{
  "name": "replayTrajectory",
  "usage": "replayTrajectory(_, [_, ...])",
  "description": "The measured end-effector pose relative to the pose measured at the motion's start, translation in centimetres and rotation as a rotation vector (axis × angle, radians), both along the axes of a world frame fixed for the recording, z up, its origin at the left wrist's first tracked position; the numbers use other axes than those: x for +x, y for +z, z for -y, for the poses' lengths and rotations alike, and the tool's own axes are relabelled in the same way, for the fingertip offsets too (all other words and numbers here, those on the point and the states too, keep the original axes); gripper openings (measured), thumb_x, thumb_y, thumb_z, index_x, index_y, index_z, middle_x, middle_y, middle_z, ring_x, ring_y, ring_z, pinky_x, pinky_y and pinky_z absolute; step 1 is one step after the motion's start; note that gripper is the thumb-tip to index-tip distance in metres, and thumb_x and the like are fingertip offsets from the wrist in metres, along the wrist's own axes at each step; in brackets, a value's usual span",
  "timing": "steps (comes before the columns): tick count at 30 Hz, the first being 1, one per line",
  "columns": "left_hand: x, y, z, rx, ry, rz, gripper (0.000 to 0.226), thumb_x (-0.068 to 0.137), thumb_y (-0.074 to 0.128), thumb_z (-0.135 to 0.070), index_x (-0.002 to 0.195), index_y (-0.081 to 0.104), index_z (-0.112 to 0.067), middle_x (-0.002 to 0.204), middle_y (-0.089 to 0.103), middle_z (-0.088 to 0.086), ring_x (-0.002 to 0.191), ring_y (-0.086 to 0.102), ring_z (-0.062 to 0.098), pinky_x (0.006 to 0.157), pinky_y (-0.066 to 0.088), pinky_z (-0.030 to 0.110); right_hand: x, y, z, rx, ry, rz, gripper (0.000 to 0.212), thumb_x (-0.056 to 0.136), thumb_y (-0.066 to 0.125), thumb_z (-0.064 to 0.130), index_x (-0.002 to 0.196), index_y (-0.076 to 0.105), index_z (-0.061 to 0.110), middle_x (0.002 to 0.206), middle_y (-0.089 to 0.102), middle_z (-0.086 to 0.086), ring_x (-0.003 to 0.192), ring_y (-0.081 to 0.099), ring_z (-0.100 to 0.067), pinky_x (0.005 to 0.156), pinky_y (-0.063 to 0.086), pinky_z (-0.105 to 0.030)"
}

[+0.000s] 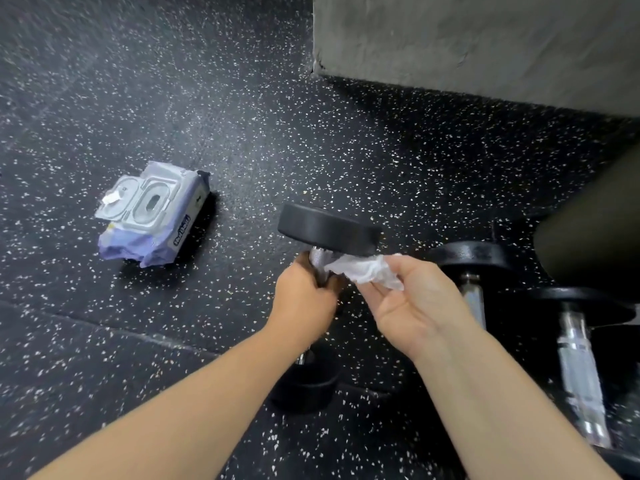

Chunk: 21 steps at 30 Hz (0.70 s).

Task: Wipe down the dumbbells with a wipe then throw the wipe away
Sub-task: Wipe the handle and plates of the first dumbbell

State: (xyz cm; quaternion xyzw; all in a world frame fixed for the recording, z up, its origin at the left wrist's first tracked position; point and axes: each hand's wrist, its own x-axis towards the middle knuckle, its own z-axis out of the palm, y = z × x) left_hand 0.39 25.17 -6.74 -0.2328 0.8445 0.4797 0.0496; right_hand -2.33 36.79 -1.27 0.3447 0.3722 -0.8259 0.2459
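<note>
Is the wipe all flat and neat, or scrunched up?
Scrunched up. The white wipe is bunched into wrinkly folds, held in the right hand, while the left hand grips the dumbbell.

Open speckled floor (249, 140) lies left and far, broken only by the wipes pack (152, 216), while a concrete block (485, 39) far right and dumbbells (581, 368) near right crowd that side.
</note>
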Motion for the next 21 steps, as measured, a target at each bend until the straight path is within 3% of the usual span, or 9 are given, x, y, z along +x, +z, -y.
replayTrajectory(4, [0.1,-0.4,0.4,0.050,0.022,-0.003,0.020,0.082,0.053,0.006,0.090,0.046,-0.012,0.066,0.052,0.000,0.055,0.048,0.014,0.040,0.033,0.013,1.3,-1.0,0.5,-0.062,-0.025,0.075,0.026,0.094,0.038,-0.011,0.117,0.051,-0.011,0.119,0.061,-0.030,0.104,0.066,-0.042,0.082,0.058,-0.043])
replayTrajectory(6, [0.2,-0.4,0.4,0.079,0.027,-0.026,0.017,0.085,0.058,-0.002,0.096,0.049,-0.010,0.064,0.053,-0.002,0.055,0.050,0.013,0.045,0.036,0.019,0.7,-0.3,1.3,-0.129,-0.075,0.070,0.024,0.093,0.034,-0.014,0.108,0.052,-0.012,0.117,0.062,-0.023,0.106,0.065,-0.036,0.080,0.059,-0.043])
replayTrajectory(8, [0.5,-0.5,0.3,0.080,0.017,-0.039,0.016,0.086,0.062,-0.009,0.095,0.049,-0.012,0.061,0.052,-0.003,0.049,0.047,0.006,0.043,0.035,0.015,-0.2,0.2,1.7,-0.144,-0.145,0.087,0.024,0.089,0.031,-0.018,0.090,0.051,-0.004,0.099,0.055,-0.013,0.083,0.064,-0.019,0.079,0.058,-0.043])
replayTrajectory(10, [0.6,-0.3,0.3,0.103,0.017,-0.043,0.016,0.087,0.063,-0.010,0.093,0.048,-0.014,0.061,0.051,-0.003,0.043,0.044,0.001,0.039,0.032,0.011,-1.1,-0.1,1.7,-0.118,-0.163,0.148,0.021,0.092,0.036,-0.014,0.090,0.054,-0.003,0.091,0.060,-0.009,0.074,0.061,-0.019,0.064,0.061,-0.037])
replayTrajectory(12, [0.6,0.0,0.3,0.108,0.034,-0.045,0.017,0.087,0.061,-0.008,0.088,0.046,-0.018,0.060,0.050,-0.004,0.041,0.044,0.002,0.038,0.033,0.010,-1.8,-0.5,1.7,-0.089,-0.127,0.191,0.028,0.093,0.039,-0.010,0.111,0.059,-0.005,0.108,0.068,-0.015,0.088,0.067,-0.026,0.044,0.057,-0.033])
replayTrajectory(15, [0.7,0.3,0.3,0.122,0.081,-0.043,0.025,0.085,0.058,-0.005,0.078,0.044,-0.023,0.058,0.051,-0.002,0.042,0.042,0.005,0.036,0.032,0.011,-2.8,-1.4,2.4,-0.029,-0.050,0.198,0.041,0.090,0.032,-0.013,0.120,0.059,-0.006,0.106,0.066,-0.022,0.081,0.066,-0.031,0.032,0.050,-0.033])
replayTrajectory(18, [0.9,0.5,0.3,0.157,0.105,-0.031,0.024,0.084,0.057,-0.002,0.076,0.044,-0.021,0.058,0.049,0.000,0.039,0.039,0.004,0.035,0.032,0.014,-3.2,-1.6,2.7,0.032,-0.055,0.203,0.035,0.090,0.031,-0.011,0.106,0.061,-0.003,0.092,0.067,-0.021,0.083,0.069,-0.028,0.047,0.058,-0.035])
replayTrajectory(19, [0.9,0.6,0.3,0.170,0.104,-0.031,0.025,0.084,0.056,-0.001,0.075,0.043,-0.021,0.056,0.048,-0.001,0.035,0.038,0.001,0.035,0.031,0.014,-3.0,-1.7,2.6,0.019,-0.072,0.184,0.036,0.090,0.029,-0.010,0.109,0.059,-0.005,0.100,0.066,-0.024,0.098,0.068,-0.027,0.065,0.061,-0.039])
replayTrajectory(21, [0.9,0.9,0.3,0.190,0.090,-0.052,0.026,0.084,0.057,0.000,0.076,0.043,-0.020,0.054,0.047,-0.004,0.032,0.038,-0.001,0.035,0.030,0.012,-1.9,-1.6,2.0,-0.016,-0.048,0.133,0.036,0.092,0.030,-0.009,0.118,0.054,-0.014,0.119,0.059,-0.033,0.118,0.060,-0.034,0.098,0.048,-0.043])
